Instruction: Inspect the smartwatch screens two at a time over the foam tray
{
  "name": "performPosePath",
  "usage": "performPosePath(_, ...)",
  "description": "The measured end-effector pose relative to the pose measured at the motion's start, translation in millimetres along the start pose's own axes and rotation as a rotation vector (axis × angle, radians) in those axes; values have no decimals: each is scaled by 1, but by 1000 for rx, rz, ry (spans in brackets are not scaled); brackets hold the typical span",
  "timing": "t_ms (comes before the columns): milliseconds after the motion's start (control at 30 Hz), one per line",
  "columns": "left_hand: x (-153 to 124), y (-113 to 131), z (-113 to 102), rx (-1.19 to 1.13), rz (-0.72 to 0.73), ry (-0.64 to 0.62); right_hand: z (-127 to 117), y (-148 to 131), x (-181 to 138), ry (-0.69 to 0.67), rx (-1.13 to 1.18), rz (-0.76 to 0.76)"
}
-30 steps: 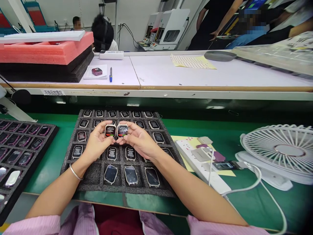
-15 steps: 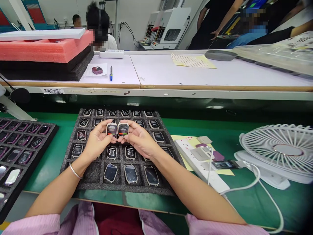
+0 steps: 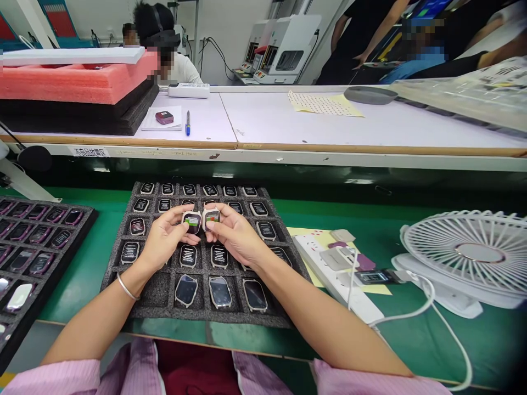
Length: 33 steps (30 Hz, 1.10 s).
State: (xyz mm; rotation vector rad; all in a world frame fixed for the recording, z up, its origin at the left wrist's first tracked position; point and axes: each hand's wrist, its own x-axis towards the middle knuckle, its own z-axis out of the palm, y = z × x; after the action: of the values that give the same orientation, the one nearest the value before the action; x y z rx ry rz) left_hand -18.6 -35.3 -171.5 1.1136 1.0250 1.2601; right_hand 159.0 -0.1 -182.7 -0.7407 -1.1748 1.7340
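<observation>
My left hand [image 3: 167, 233] is closed on a smartwatch [image 3: 191, 220] with a pale case, its thumb at the lit screen. Close beside it, my right hand [image 3: 233, 230] grips a second smartwatch [image 3: 211, 218], the thumb lying over the lower part of its screen. Both screens show green and red or orange patches. The two watches are held over a dark foam tray [image 3: 154, 293], where rows of similar watches sit in square pockets. Several of those screens show white text; three in the front row, such as a watch face [image 3: 220, 292], look dark.
On the left lies another foam tray [image 3: 78, 236] of purple-cased watches. To the right are a white power strip [image 3: 362, 304], cables and a white fan [image 3: 480, 252]. A raised shelf [image 3: 263, 129] behind carries stacked foam [image 3: 78, 85], a pen [image 3: 188, 123] and a yellow sheet [image 3: 325, 103]. People are beyond.
The two watches have shifted slightly right and tilted. Their screens have changed from text to coloured patches, and my thumbs have moved up onto the screens.
</observation>
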Motion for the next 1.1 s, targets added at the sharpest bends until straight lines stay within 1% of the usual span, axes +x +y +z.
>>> performPosePath(533, 2, 2, -1, -54, -9, 27, 3, -2, 2, -7, 13, -14)
performPosePath(700, 4, 12, -1, -57, 42, 27, 6, -12, 6, -45, 88, -20)
performPosePath(767, 5, 22, 1, -46, 83, 13, 9, -22, 9, -55, 94, -52)
performPosePath(867, 10, 43, 6, -27, 184, -17, 15, -46, 16, -86, 74, -141)
performPosePath(1100, 36, 108, 21, -1, 498, -49, 34, -122, 39, -228, -46, -382)
